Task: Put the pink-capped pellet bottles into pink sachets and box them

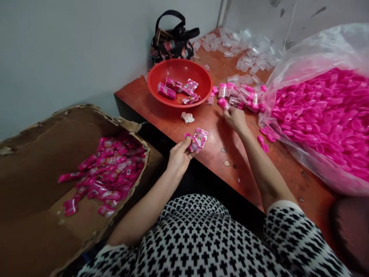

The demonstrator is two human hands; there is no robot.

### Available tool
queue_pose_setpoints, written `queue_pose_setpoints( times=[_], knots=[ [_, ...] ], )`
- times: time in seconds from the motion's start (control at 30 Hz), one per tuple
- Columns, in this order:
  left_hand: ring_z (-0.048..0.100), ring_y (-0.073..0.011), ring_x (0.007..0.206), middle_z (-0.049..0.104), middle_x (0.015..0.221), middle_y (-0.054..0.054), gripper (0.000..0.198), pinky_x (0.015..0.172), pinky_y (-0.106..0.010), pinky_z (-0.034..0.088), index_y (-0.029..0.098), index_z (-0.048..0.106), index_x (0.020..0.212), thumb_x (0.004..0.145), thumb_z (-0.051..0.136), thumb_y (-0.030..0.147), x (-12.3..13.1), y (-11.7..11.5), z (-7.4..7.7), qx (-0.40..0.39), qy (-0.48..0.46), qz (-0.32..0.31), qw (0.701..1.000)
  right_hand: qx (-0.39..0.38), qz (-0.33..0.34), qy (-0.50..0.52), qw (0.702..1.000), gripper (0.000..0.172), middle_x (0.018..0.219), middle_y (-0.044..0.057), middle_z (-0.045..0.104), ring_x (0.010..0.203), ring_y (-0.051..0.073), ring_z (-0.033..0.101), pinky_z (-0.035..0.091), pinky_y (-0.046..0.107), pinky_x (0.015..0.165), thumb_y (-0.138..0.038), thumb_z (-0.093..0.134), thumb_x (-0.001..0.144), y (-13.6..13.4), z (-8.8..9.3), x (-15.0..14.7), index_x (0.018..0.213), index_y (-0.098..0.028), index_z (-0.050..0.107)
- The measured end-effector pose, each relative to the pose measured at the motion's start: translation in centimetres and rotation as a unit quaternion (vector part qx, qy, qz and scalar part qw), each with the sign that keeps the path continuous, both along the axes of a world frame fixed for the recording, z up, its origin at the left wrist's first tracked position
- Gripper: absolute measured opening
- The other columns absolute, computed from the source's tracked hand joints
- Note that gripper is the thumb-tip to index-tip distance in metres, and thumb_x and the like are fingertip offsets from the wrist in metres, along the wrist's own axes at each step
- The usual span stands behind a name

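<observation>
My left hand is closed on a pink printed plastic wrapper, held over the near edge of the table. Whether more than one wrapper is in it I cannot tell. My right hand reaches across the table, its fingers closed round a small clear bottle with a pink cap. Beside that hand lies a pile of similar small bottles filled with pink beads. A red bowl stands beyond my left hand, with several pink wrappers inside.
On the left, a cardboard box holds many pink wrapped packs. A clear bag of pink plastic pieces takes up the right side. Clear empty containers, a handbag and a crumpled tissue lie on the orange table.
</observation>
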State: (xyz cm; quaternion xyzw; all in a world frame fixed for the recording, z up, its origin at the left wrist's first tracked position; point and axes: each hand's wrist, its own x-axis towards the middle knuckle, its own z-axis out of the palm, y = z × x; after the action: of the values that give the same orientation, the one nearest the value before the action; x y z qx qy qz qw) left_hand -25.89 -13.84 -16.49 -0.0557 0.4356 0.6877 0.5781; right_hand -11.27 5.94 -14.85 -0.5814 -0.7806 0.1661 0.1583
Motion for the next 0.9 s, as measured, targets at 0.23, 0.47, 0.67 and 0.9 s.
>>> queue_pose_setpoints(
  times=[0.23, 0.47, 0.67, 0.9],
  knots=[
    [0.065, -0.0125, 0.070, 0.067, 0.074, -0.002, 0.014, 0.073, -0.029, 0.054, 0.013, 0.063, 0.077, 0.072, 0.073, 0.023, 1.4, 0.3, 0.3, -0.001, -0.057, 0.042, 0.997, -0.286, 0.057, 0.370, 0.882, 0.035, 0.061, 0.000, 0.063, 0.042, 0.011, 0.056, 0.044, 0.022, 0.039, -0.055, 0.052, 0.080, -15.6, 1.3, 2.7, 0.077, -0.021, 0.049],
    [0.063, -0.0102, 0.063, 0.066, 0.070, -0.002, 0.013, 0.068, -0.024, 0.052, 0.013, 0.063, 0.075, 0.073, 0.072, 0.022, 3.3, -0.1, 1.2, 0.005, -0.064, 0.031, 0.997, -0.269, 0.055, 0.390, 0.879, 0.033, 0.058, -0.003, 0.060, 0.040, 0.008, 0.053, 0.042, 0.017, 0.036, -0.054, 0.050, 0.083, -21.0, -0.9, 1.7, 0.079, -0.021, 0.052],
    [0.059, -0.0085, 0.057, 0.064, 0.065, -0.001, 0.020, 0.063, -0.022, 0.049, 0.012, 0.061, 0.072, 0.071, 0.074, 0.027, 4.2, -0.3, 1.5, 0.050, -0.024, 0.000, 0.998, -0.291, 0.056, 0.430, 0.853, 0.032, 0.056, -0.003, 0.061, 0.038, 0.008, 0.054, 0.042, 0.017, 0.035, -0.051, 0.051, 0.083, -20.6, -1.1, 1.8, 0.079, -0.020, 0.052],
    [0.061, -0.0098, 0.061, 0.066, 0.073, -0.001, 0.036, 0.063, -0.023, 0.050, 0.012, 0.061, 0.080, 0.058, 0.082, 0.032, 3.7, -0.6, 2.1, 0.129, 0.086, -0.095, 0.983, -0.271, 0.052, 0.446, 0.851, 0.032, 0.058, -0.004, 0.061, 0.040, 0.007, 0.054, 0.042, 0.018, 0.037, -0.052, 0.051, 0.083, -20.1, -1.9, 2.0, 0.080, -0.020, 0.051]
  ],
)
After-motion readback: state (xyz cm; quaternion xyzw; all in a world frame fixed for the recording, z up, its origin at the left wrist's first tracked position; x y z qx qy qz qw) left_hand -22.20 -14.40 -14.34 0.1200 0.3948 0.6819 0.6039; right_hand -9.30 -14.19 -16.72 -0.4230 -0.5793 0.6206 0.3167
